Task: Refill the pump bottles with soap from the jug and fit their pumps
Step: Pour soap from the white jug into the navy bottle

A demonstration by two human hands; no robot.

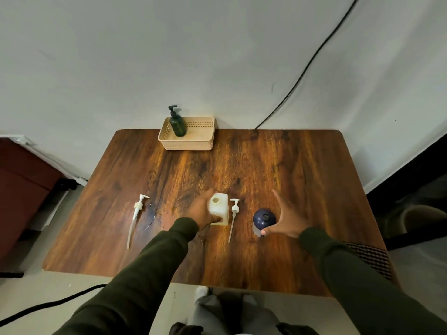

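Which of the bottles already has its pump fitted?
The dark green bottle standing in the beige basket at the table's far edge. The white bottle and the blue-topped bottle near the hands have open necks.

Bare tabletop (278, 165) — basket (186, 141) beyond

A squat, square, pale cream plastic jug (219, 209) stands upright near the middle of the tabletop, closer to the near edge, its round mouth uncapped; a rounded navy-blue bottle (264, 220) stands upright to its right, its neck open and pumpless; a short white plastic pump (233, 215) with its dip tube lies flat between them, just beside the jug, head toward the far edge; a longer white plastic pump (136, 216) lies flat toward the left edge, head likewise farward; a dark green pump bottle (177, 124), black pump fitted, stands at the far edge.
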